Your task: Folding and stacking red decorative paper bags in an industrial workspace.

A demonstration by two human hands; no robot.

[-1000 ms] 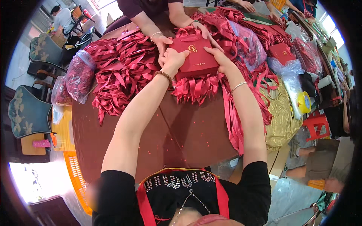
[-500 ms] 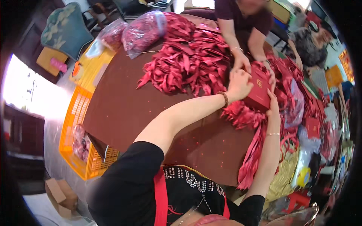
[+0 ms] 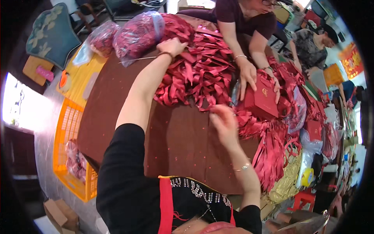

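My left hand (image 3: pixel 172 47) reaches to the far edge of a heap of red ribbons (image 3: pixel 202 68) on the brown-covered table. Its fingers curl down onto the ribbons and partly hide among them. Near the close edge of that heap, my right hand (image 3: pixel 226 126) hovers slightly blurred, its thumb and forefinger bent and apart; a ribbon end lies just beyond them. The red box (image 3: pixel 261 102) with a gold mark rests to the right, between the hands of a person across the table (image 3: pixel 247 76). My hands do not touch it.
More ribbons (image 3: pixel 269 156) hang at the table's right side, above gold cloth (image 3: pixel 287 177). Plastic bags of red items (image 3: pixel 138 35) lie at the far left. An orange crate (image 3: pixel 66 136) stands left of the table (image 3: pixel 117 105). Another person (image 3: pixel 309 48) sits farther back.
Both my hands have left the red box. My left hand moved left and away onto the ribbon heap; my right came back toward the table's middle. The other person now has both hands on the box.
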